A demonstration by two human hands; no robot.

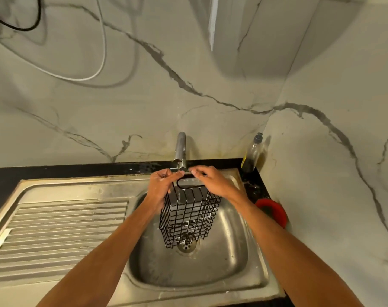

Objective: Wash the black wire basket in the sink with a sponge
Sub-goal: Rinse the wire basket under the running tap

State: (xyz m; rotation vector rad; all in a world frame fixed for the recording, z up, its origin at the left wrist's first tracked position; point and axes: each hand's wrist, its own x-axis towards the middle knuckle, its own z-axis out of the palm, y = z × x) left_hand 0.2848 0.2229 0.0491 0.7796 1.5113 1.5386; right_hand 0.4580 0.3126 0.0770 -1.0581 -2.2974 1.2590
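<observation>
The black wire basket (188, 216) hangs tilted over the steel sink basin (230, 251), its lower end above the drain (187, 244). My left hand (160, 187) grips the basket's top left edge. My right hand (213, 180) rests on the top right rim, next to the basket's loop handle (189, 183), fingers reaching toward the tap. The chrome tap (180, 151) stands just behind both hands. No sponge is in view.
A ribbed draining board (62, 227) lies to the left of the basin. A bottle of dark liquid (252, 155) stands in the back right corner. A red round object (274, 210) sits on the counter at the right. Marble walls rise behind and to the right.
</observation>
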